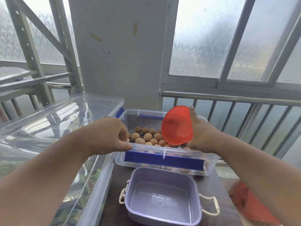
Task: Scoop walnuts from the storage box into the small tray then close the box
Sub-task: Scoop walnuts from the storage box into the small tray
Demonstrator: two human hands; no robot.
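A clear storage box (210, 158) with blue latches stands open on the dark table, holding several walnuts (148, 137). My left hand (109, 136) grips the box's near rim at its left corner. My right hand (201, 136) holds a red plastic scoop (176, 125), tilted on edge over the right side of the walnuts. In front of the box sits the small lavender tray (162, 196), with nothing in it, white loop handles on both sides.
The clear lid (53, 121) lies to the left on top of another large clear bin (91, 190). A red object (250, 203) lies at the table's right edge. A metal railing (228, 97) and frosted windows stand behind.
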